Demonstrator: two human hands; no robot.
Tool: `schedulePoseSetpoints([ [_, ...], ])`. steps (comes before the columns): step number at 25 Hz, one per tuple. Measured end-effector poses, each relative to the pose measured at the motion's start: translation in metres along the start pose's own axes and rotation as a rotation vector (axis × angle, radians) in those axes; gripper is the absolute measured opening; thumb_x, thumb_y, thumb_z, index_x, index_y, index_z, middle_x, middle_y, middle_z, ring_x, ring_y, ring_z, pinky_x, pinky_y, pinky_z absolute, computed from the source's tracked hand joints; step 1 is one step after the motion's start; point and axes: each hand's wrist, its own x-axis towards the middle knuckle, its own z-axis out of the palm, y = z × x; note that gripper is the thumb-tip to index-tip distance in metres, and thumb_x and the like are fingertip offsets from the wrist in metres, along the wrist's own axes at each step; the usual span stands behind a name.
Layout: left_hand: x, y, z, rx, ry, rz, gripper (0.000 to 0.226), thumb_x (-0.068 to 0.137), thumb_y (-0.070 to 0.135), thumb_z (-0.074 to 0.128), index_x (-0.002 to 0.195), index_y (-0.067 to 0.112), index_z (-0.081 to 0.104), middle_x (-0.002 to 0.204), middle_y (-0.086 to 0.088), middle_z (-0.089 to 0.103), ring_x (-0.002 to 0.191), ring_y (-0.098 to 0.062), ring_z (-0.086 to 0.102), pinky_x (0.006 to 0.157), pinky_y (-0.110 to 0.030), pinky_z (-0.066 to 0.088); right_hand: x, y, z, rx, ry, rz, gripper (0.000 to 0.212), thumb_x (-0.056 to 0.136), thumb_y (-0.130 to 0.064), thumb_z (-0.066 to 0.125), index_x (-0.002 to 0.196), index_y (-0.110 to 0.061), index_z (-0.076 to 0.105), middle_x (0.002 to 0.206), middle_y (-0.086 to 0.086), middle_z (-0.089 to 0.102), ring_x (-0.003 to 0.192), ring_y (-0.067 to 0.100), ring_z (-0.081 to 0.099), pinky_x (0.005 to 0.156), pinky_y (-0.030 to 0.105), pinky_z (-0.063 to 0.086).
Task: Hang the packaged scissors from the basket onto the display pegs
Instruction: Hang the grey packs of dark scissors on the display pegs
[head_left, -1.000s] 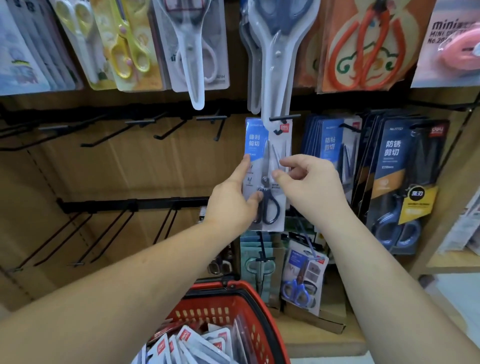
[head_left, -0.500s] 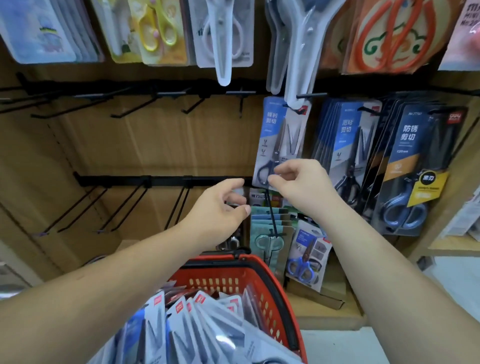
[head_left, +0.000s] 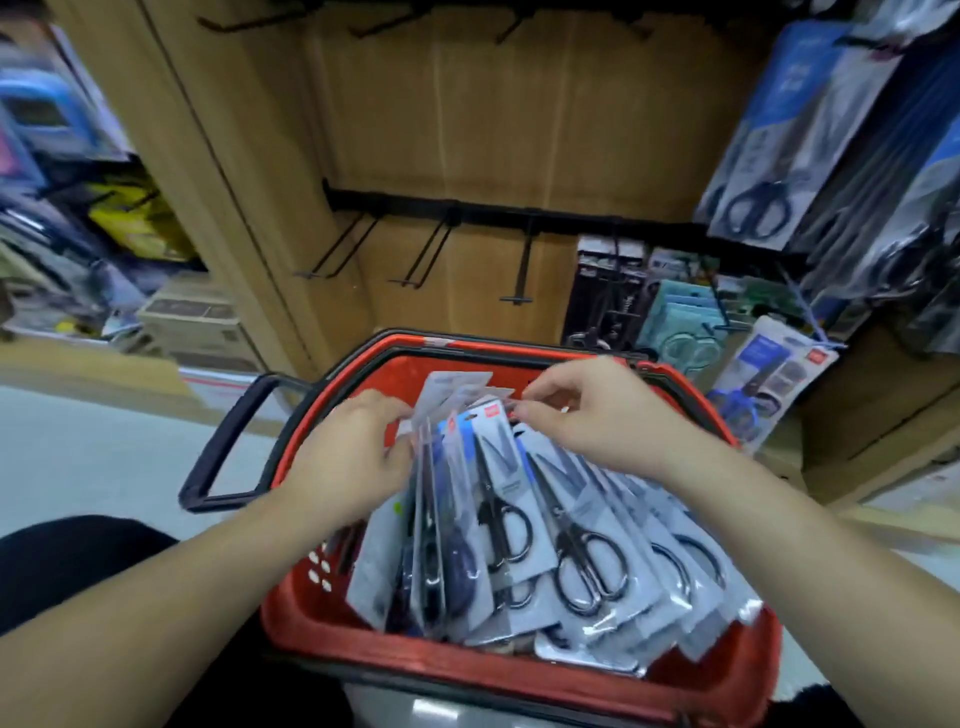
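A red basket (head_left: 519, 670) stands low in front of me, filled with several upright packaged scissors (head_left: 566, 540) that have black handles and blue-and-grey cards. My left hand (head_left: 353, 457) grips the left side of the stack, its thumb against the front packs. Thumb and forefinger of my right hand (head_left: 592, 415) pinch the top edge of one pack near the far rim. Above the basket, the empty black display pegs (head_left: 522, 270) jut from a rail on the wooden back panel. One hung scissors pack (head_left: 774, 140) shows at the upper right.
The basket's black handle (head_left: 228, 441) lies folded out to the left. More packaged goods (head_left: 675, 322) hang low at the right behind the basket. A cardboard box (head_left: 197, 327) and blurred shelves stand at the left. Pale floor lies left of the basket.
Both hands left the pack hanging on the upper peg and came down into the basket. My view dropped from the pegs to the basket, and my fingers closed on packs there.
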Motion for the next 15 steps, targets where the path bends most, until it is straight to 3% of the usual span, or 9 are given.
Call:
schedulePoseSetpoints([
  [3, -0.019, -0.013, 0.003, 0.138, -0.224, -0.106, 0.058, 0.087, 0.070, 0.052, 0.102, 0.017, 0.071, 0.093, -0.004, 0.069, 0.094, -0.029, 0.068, 0.078, -0.039, 0.055, -0.002, 0.001, 0.043, -0.033, -0.114, 0.031, 0.021, 0.093, -0.036, 0.076, 0.098, -0.016, 0.078, 0.098, -0.002, 0.076, 0.092, 0.015, 0.069, 0.085, 0.031, 0.054],
  [5, -0.031, -0.012, 0.006, 0.110, -0.277, -0.103, 0.066, 0.082, 0.083, 0.045, 0.085, 0.020, 0.064, 0.082, -0.003, 0.065, 0.086, -0.027, 0.065, 0.072, -0.039, 0.054, 0.004, 0.004, 0.055, -0.112, -0.163, 0.059, 0.028, 0.093, -0.036, 0.076, 0.097, -0.009, 0.077, 0.098, 0.007, 0.075, 0.091, 0.023, 0.069, 0.084, 0.035, 0.054],
  [6, -0.037, -0.011, 0.010, 0.084, -0.290, -0.095, 0.066, 0.082, 0.085, 0.046, 0.092, 0.023, 0.067, 0.090, -0.001, 0.069, 0.093, -0.026, 0.066, 0.076, -0.038, 0.055, 0.007, 0.004, 0.057, -0.103, -0.160, 0.084, 0.027, 0.093, -0.035, 0.076, 0.096, -0.008, 0.077, 0.096, 0.010, 0.075, 0.085, 0.023, 0.070, 0.079, 0.036, 0.055],
  [8, -0.048, -0.004, 0.017, 0.001, -0.317, -0.104, 0.071, 0.084, 0.084, 0.056, 0.132, 0.032, 0.065, 0.127, 0.005, 0.070, 0.121, -0.022, 0.064, 0.095, -0.037, 0.055, 0.007, 0.001, 0.061, 0.039, -0.152, 0.141, 0.017, 0.094, -0.032, 0.076, 0.097, -0.015, 0.076, 0.089, 0.009, 0.075, 0.063, 0.015, 0.067, 0.065, 0.035, 0.057],
  [11, -0.057, 0.009, 0.025, -0.099, -0.355, -0.115, 0.094, 0.084, 0.078, 0.063, 0.162, 0.036, 0.032, 0.152, 0.001, 0.053, 0.140, -0.021, 0.053, 0.111, -0.036, 0.047, 0.003, -0.003, 0.079, 0.048, -0.189, 0.167, 0.015, 0.094, -0.037, 0.075, 0.103, -0.025, 0.074, 0.081, -0.001, 0.073, 0.056, 0.010, 0.064, 0.066, 0.037, 0.060],
  [13, -0.057, 0.011, 0.028, -0.160, -0.371, -0.158, 0.102, 0.084, 0.074, 0.066, 0.166, 0.040, 0.015, 0.153, 0.001, 0.051, 0.139, -0.021, 0.053, 0.110, -0.037, 0.048, 0.001, -0.005, 0.091, -0.043, -0.172, 0.123, 0.025, 0.093, -0.041, 0.075, 0.113, -0.026, 0.074, 0.084, -0.007, 0.072, 0.067, 0.004, 0.063, 0.075, 0.031, 0.055],
  [15, -0.060, 0.011, 0.033, -0.230, -0.385, -0.232, 0.092, 0.078, 0.076, 0.065, 0.155, 0.038, 0.034, 0.141, 0.005, 0.059, 0.131, -0.019, 0.059, 0.106, -0.036, 0.050, 0.000, -0.011, 0.099, -0.034, -0.167, 0.127, 0.041, 0.093, -0.044, 0.073, 0.129, -0.024, 0.069, 0.088, -0.010, 0.069, 0.077, 0.004, 0.063, 0.080, 0.029, 0.052],
])
